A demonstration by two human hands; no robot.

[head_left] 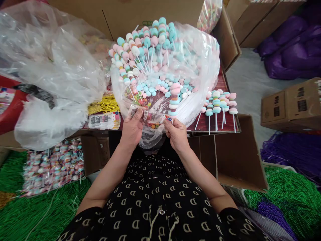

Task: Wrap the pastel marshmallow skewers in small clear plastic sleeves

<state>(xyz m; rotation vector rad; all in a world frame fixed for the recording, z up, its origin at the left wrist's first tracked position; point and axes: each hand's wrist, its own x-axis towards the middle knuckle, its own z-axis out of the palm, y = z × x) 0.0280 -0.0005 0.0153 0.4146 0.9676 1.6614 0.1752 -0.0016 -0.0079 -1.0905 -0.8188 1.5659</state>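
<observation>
My left hand (132, 129) pinches the left end of a clear printed wrapper (149, 116) over the table's front edge. My right hand (176, 132) is closed at the wrapper's other end, just below an upright candy skewer (173, 100) of stacked pink, brown, white and blue pieces; its stick is mostly hidden by the fingers. Behind both hands lies a large open plastic bag (208, 60) with many candy skewers (150, 42) and loose pink and blue pieces. Ring-shaped candies (144, 100) lie near my left hand. More skewers (220, 102) rest on the table at the right.
Yellow ties (104, 104) and a stack of printed wrappers (104, 120) lie left of my hands. A big plastic bag (57, 60) covers the left side. An open carton (238, 154) stands below right; packed candies (54, 164) lie lower left.
</observation>
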